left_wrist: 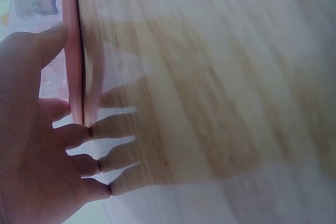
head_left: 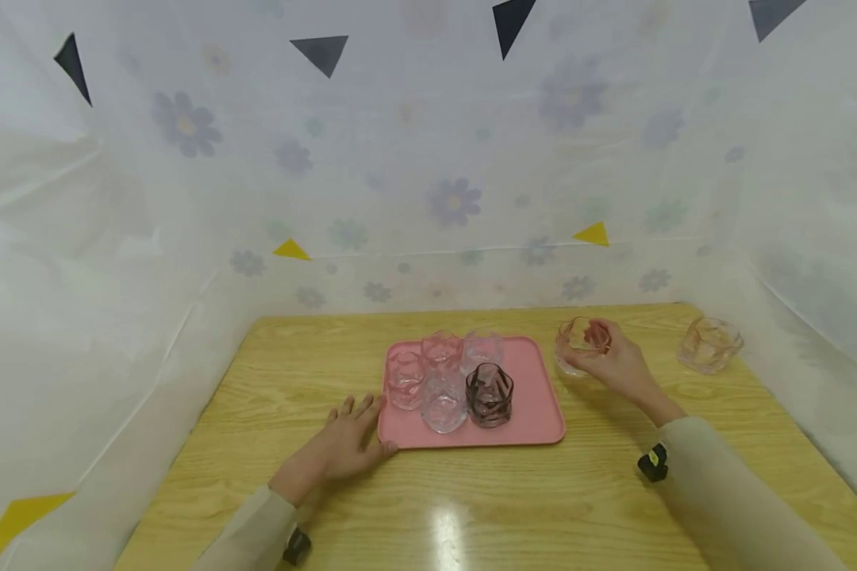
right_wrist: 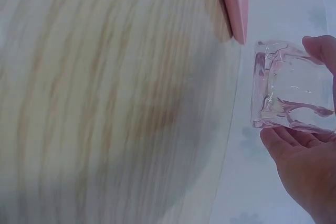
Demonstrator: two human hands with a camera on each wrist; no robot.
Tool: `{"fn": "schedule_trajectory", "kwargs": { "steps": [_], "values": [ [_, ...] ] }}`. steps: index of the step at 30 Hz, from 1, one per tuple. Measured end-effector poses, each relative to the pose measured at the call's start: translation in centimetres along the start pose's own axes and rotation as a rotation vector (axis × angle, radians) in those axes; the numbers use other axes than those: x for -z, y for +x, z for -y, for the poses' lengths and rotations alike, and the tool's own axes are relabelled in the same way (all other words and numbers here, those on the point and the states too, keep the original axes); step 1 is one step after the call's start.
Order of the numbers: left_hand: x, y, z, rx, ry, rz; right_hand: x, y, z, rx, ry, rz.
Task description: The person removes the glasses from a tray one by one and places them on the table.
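Note:
My right hand (head_left: pixel 617 365) grips a pale pink-tinted drinking glass (head_left: pixel 570 363) to the right of the pink tray (head_left: pixel 532 416). Thumb and fingers clasp its sides in the right wrist view, where the glass (right_wrist: pixel 291 85) shows wavy walls; whether its base touches the table I cannot tell. My left hand (head_left: pixel 346 440) rests at the tray's left edge, fingers spread and touching the rim. On the tray stand several glasses: a dark grey one (head_left: pixel 489 396), a clear one (head_left: pixel 443 408), a pinkish one (head_left: pixel 441 353), another at the left (head_left: pixel 405 381) and a clear one behind (head_left: pixel 483 349).
An amber-pink glass (head_left: pixel 709 346) stands on the wooden table (head_left: pixel 471 492) near its right edge. White sheeting with flowers (head_left: pixel 454 202) rises behind the table and along both sides.

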State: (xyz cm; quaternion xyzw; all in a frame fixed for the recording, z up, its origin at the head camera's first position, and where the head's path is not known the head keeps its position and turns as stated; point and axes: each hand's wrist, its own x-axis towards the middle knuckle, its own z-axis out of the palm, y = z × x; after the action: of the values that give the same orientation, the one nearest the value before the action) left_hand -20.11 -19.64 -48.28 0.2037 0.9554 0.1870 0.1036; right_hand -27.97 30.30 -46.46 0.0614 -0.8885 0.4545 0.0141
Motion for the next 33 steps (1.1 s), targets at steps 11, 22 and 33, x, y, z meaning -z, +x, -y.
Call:
{"fn": "schedule_trajectory", "kwargs": {
  "steps": [11,22,33],
  "values": [
    [-0.2,0.0,0.1,0.010,-0.006,0.001,2.7,-1.4,-1.8,-0.040,-0.038,-0.036],
    [-0.1,0.0,0.0,0.007,0.009,-0.006,4.2,-2.1,-3.5,-0.089,-0.017,-0.089],
    [0.2,-0.1,-0.2,0.001,-0.002,-0.005,5.2,-2.6,-5.6,-0.091,-0.065,-0.180]
  ]
}}
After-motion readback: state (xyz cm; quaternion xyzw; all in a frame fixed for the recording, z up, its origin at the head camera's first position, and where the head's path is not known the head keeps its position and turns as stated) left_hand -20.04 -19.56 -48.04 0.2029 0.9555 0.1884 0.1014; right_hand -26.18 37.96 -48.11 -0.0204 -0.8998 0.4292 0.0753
